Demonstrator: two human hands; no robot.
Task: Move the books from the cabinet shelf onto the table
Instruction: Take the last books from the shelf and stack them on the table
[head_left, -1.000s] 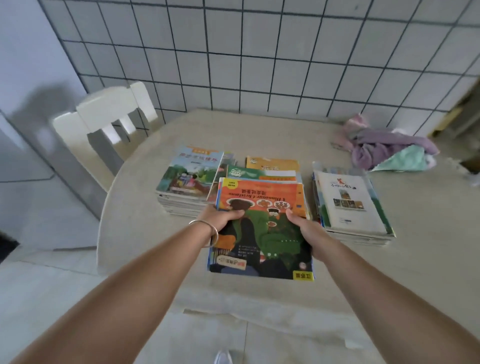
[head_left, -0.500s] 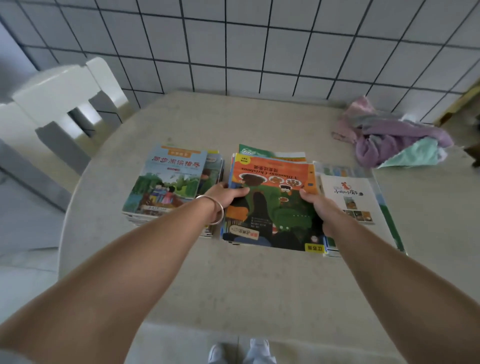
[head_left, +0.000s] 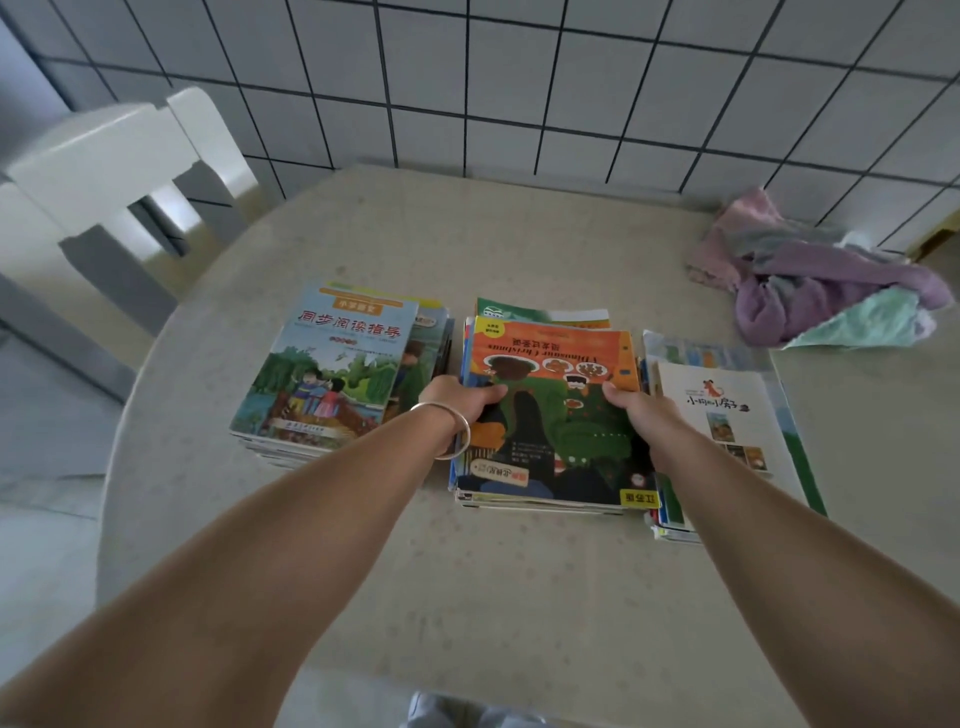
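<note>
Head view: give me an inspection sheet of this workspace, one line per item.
Surface: round beige table, set against the tiled wall.
Job's things: three book stacks side by side; left stack, middle stack topped by an orange and green cover, right stack topped by a white cover.
Clutter: crumpled purple and green cloths at the far right.
Grippers: left hand and right hand grip the middle stack's sides; bracelet on the left wrist.
Cables: nothing seen.
Surroundings: white chair at the left.
</note>
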